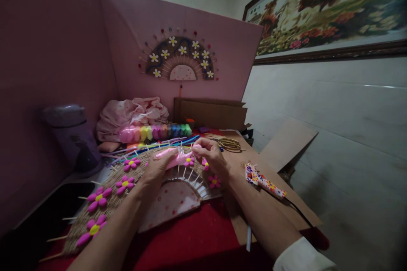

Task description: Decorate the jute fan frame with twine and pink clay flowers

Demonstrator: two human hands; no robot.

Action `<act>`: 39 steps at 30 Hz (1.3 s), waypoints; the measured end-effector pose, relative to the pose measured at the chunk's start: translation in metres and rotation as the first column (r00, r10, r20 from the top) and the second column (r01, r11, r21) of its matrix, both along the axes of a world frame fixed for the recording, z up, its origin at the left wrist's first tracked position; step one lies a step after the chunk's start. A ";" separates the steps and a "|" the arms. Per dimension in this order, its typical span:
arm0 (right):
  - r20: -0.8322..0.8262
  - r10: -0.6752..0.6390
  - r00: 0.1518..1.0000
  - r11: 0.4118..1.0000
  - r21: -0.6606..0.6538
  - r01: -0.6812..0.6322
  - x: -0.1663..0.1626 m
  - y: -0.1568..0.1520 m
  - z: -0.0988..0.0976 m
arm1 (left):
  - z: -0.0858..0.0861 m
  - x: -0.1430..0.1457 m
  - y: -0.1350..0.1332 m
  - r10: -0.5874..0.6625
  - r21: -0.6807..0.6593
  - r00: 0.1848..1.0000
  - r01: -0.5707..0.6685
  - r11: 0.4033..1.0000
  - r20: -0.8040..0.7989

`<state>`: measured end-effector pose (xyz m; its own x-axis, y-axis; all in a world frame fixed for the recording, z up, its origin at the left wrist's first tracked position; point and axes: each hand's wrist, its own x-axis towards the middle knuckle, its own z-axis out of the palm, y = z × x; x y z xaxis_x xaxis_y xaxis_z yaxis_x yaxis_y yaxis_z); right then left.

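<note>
Over the top of a twine-wrapped craft fan point(83, 219), my left hand point(158, 168) is closed around a soft pink lump of modelling clay point(173, 163), with some clear plastic showing at its right end. My right hand point(212, 156) pinches the right end of the same clay between thumb and fingers. Magenta clay flowers point(99, 198) with yellow middles dot the fan, and thin sticks poke out along its outer edge. A dotted pink half-circle point(173, 203) forms its base. My forearms hide parts of the fan.
A clear pack of coloured clay tubs point(155, 132) lies behind the fan, beside pink cloth point(132, 114). At left stands a purple tumbler point(72, 139). A flower-patterned glue gun point(263, 181) and gold-handled scissors point(230, 144) rest on cardboard at right. Another decorated fan point(163, 65) hangs behind.
</note>
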<state>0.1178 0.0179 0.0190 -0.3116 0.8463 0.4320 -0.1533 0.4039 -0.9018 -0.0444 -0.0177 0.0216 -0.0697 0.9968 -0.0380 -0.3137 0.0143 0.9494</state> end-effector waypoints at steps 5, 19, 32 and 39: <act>-0.050 0.063 0.997 0.998 -0.022 -0.065 -0.004 0.006 -0.004 | 0.008 0.000 -0.004 0.047 -0.011 0.998 -0.047 0.999 0.036; 0.257 -0.030 0.966 0.993 0.120 -0.001 -0.012 0.004 -0.014 | -0.002 -0.007 0.006 -0.039 0.040 0.999 0.040 0.998 -0.019; 0.384 -0.135 0.913 0.955 0.295 0.017 -0.009 0.008 -0.015 | -0.013 -0.011 0.018 0.164 0.360 0.922 -0.028 0.932 -0.352; 0.323 -0.075 0.944 0.993 0.111 0.041 -0.012 0.000 -0.008 | -0.015 -0.008 0.018 0.119 0.308 0.948 -0.023 0.951 -0.295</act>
<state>0.1057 0.0182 0.0108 -0.4015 0.8241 0.3996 0.1682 0.4952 -0.8523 -0.0526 0.0003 0.0064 -0.1015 0.9505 0.2936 0.0039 -0.2948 0.9556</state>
